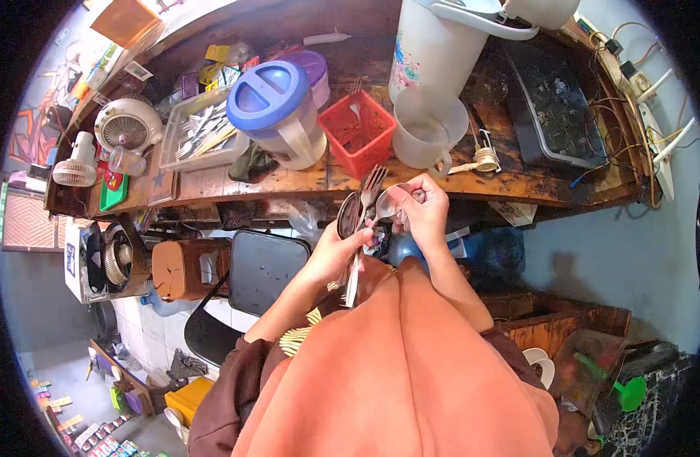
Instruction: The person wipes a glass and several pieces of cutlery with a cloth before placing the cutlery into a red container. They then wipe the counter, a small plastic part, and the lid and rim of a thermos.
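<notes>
My left hand (333,255) is closed around a metal fork (373,184), tines up, with its handle end below my fingers. Beside the fork, at the same hand, is a dark round shallow piece with a shiny rim (347,216). My right hand (426,207) pinches at the bowl of a spoon (386,204), whose handle slants down toward my left fingers. Something greyish shows under the right fingers, its kind unclear. Just beyond both hands, a red square basket (357,137) stands at the table edge with another fork (355,99) in it.
On the wooden table (289,183) stand a blue-lidded container (272,103), a clear box of cutlery (201,137), a clear pitcher (430,129), a large flask (437,49) and a black tub (555,114). Fans (129,126) and a black chair (266,270) are left, cables (632,114) right.
</notes>
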Demonstrator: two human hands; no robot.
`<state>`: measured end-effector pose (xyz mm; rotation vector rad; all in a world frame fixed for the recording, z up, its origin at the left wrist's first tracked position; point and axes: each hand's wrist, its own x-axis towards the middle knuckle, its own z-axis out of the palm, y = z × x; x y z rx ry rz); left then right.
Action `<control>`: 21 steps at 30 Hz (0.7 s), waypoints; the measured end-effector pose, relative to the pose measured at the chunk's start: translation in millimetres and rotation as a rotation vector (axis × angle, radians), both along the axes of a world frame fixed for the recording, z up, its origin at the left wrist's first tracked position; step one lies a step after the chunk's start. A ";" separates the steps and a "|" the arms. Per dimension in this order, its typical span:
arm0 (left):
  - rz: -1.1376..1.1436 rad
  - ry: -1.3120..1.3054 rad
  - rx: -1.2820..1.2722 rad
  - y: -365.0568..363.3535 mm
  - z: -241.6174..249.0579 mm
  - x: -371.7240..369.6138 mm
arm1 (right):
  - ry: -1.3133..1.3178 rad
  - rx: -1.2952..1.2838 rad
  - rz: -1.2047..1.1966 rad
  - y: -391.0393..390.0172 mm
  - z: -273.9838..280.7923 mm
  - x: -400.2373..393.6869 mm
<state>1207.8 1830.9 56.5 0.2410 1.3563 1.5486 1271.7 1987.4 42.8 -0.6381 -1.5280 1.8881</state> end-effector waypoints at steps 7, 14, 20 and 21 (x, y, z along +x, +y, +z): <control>0.086 0.049 -0.093 -7.1 21.7 -29.2 | -0.211 0.572 -0.241 4.9 6.7 -11.8; 0.004 0.057 -0.069 -8.7 21.5 -37.3 | 0.106 0.161 0.058 -14.7 63.3 1.0; -0.100 0.236 0.026 -7.7 31.9 -27.2 | -0.163 0.649 -0.431 -50.4 31.6 -33.6; -0.099 0.193 0.030 -10.0 32.4 -26.3 | -0.216 0.544 -0.411 -46.3 30.2 -34.1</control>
